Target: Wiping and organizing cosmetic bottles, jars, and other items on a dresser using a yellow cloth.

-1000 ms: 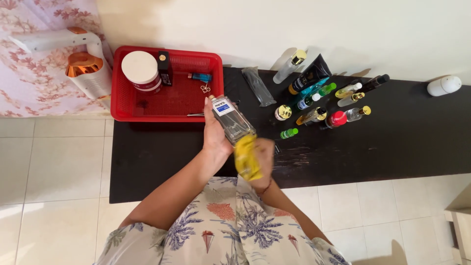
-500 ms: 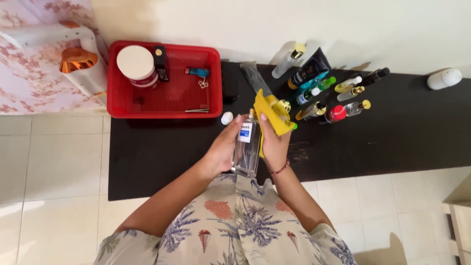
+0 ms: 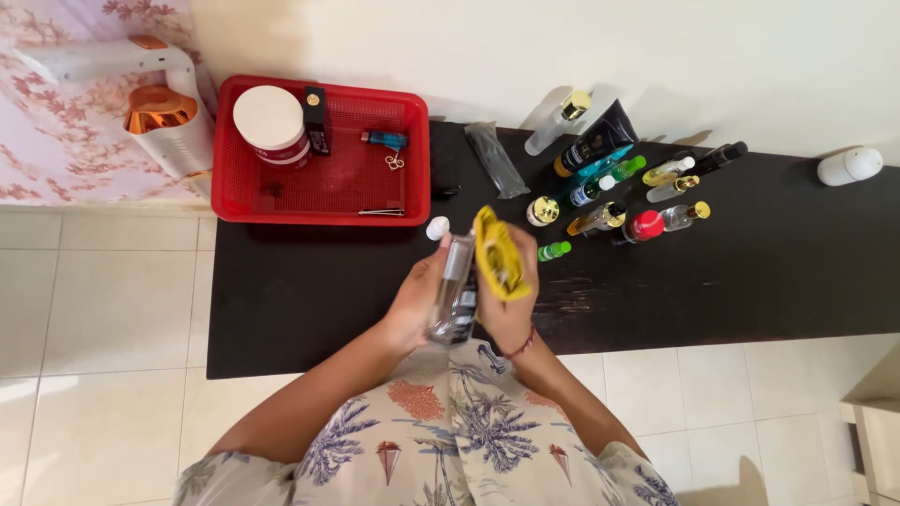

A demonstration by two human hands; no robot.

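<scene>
Glass bottle (image 3: pixel 453 298) held over the near tabletop (image 3: pixel 300 290) edge, left hand (image 3: pixel 417 300) fingers wrapped round it, right hand (image 3: pixel 506 305) fingers pinching a yellow cloth (image 3: pixel 497 253) against it; a slack grip could drop it onto the floor tiles (image 3: pixel 112 300)

A basket (image 3: pixel 417 150) sits at the table's (image 3: pixel 750 281) left end, a jar (image 3: pixel 270 122) inside it. Bottles (image 3: pixel 619 187) cluster to its right — behind two hands (image 3: pixel 469 295) holding a bottle (image 3: pixel 453 290) and cloth (image 3: pixel 497 253) between them.
</scene>
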